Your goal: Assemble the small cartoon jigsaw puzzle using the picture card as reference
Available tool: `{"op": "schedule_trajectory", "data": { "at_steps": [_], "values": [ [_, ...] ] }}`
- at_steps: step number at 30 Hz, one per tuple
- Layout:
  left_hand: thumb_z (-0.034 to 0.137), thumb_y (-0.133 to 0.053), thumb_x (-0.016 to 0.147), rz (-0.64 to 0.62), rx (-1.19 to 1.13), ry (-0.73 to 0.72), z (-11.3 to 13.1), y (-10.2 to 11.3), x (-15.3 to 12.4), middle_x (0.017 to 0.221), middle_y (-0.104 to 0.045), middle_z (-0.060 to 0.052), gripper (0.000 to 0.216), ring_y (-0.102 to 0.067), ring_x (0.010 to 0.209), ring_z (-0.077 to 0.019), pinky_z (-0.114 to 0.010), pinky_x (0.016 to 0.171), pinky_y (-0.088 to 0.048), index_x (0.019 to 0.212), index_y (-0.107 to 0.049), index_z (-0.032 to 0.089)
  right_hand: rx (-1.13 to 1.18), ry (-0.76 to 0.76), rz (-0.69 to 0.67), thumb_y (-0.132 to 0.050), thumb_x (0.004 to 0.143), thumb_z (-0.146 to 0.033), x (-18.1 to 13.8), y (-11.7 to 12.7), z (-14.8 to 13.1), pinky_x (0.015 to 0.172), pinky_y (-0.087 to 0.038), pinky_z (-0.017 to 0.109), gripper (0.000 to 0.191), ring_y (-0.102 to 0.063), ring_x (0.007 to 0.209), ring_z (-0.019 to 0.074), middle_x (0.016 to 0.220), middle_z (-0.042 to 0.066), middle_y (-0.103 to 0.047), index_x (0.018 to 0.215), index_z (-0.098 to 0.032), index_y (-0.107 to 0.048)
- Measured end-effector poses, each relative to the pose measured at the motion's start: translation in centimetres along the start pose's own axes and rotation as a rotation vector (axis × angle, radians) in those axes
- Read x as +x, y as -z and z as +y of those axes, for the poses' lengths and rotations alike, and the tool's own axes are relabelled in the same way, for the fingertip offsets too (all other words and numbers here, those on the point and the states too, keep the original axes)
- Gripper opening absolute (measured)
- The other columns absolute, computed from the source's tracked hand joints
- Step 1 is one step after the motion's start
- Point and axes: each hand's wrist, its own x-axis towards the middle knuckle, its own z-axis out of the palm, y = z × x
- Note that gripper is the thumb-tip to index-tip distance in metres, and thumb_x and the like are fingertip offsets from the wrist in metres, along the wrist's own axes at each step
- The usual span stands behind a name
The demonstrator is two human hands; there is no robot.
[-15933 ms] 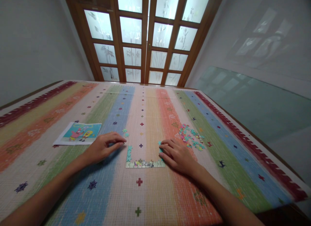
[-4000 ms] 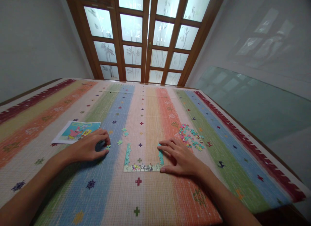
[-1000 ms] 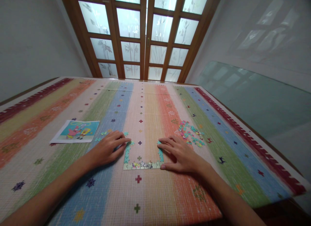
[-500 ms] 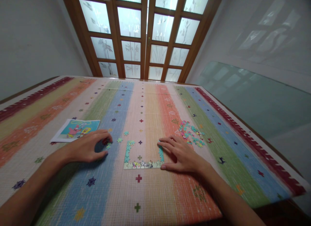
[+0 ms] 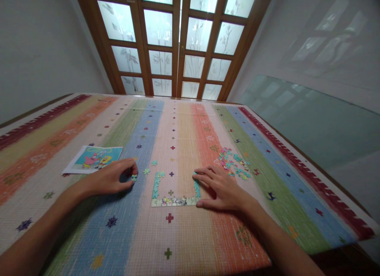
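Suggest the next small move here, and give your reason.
I would probably have the left hand carry its piece to the frame's far left end: the piece is pinched between thumb and fingertip, the frame's far side is open, and the right hand rests at its right side.

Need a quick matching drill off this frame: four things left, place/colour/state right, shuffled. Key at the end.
Things
1. Left hand
2. Right hand
3. Printed picture
4. Pile of loose pieces

Descriptions
A. Mixed pink, teal and yellow
B. Teal background with a white border
C. Has a greenish puzzle piece between thumb and forefinger
D. Rests at the right side of the joined pieces

Pairs: 1-C, 2-D, 3-B, 4-A
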Motion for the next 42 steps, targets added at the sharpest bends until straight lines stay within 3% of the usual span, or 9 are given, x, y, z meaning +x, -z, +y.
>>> {"op": "schedule_trajectory", "data": {
  "at_steps": [5,13,19,33,42],
  "values": [
    [0.037,-0.051,0.097,0.007,-0.185,-0.007,1.1,-0.8,0.6,0.076,-0.064,-0.001,0.022,-0.057,0.066,-0.0154,-0.027,0.064,-0.045,0.090,-0.062,0.019,-0.008,0.007,0.000,-0.067,0.089,-0.070,0.0,0.0,0.0,0.104,-0.045,0.053,0.072,-0.054,0.120,0.0345,0.141,0.014,-0.062,0.139,-0.018,-0.061],
    [0.037,-0.059,0.096,0.257,-0.290,-0.018,3.7,-4.7,2.8,0.086,-0.073,-0.003,0.020,-0.064,0.075,-0.0173,-0.031,0.069,-0.049,0.096,-0.071,0.020,0.002,0.005,-0.004,-0.069,0.088,-0.067,0.1,0.1,-0.1,0.105,-0.045,0.052,0.070,-0.053,0.122,0.0340,0.141,0.014,-0.062,0.139,-0.019,-0.061],
    [0.037,-0.063,0.095,0.346,-0.236,-0.017,4.4,-6.1,3.7,0.083,-0.070,-0.002,0.019,-0.058,0.070,-0.0162,-0.031,0.068,-0.048,0.096,-0.073,0.021,-0.005,-0.002,-0.006,-0.069,0.089,-0.066,0.0,0.1,-0.1,0.105,-0.045,0.053,0.069,-0.054,0.121,0.0340,0.142,0.014,-0.061,0.140,-0.021,-0.060],
    [0.025,-0.054,0.100,0.392,-0.091,-0.186,4.2,-6.7,3.8,0.104,-0.070,-0.007,0.015,-0.064,0.100,-0.0225,-0.041,0.091,-0.054,0.105,-0.067,0.021,-0.005,-0.003,-0.010,-0.067,0.090,-0.068,0.1,0.1,-0.1,0.103,-0.044,0.054,0.069,-0.054,0.121,0.0345,0.142,0.014,-0.062,0.139,-0.021,-0.061],
    [0.013,-0.052,0.097,0.323,0.071,-0.379,2.5,-6.3,2.4,0.125,-0.073,-0.006,0.030,-0.065,0.111,-0.0241,-0.047,0.099,-0.055,0.118,-0.070,0.025,0.017,-0.005,-0.011,-0.069,0.089,-0.066,0.1,0.3,-0.3,0.105,-0.044,0.054,0.067,-0.054,0.120,0.0337,0.143,0.014,-0.061,0.138,-0.021,-0.061]
  ]
}}
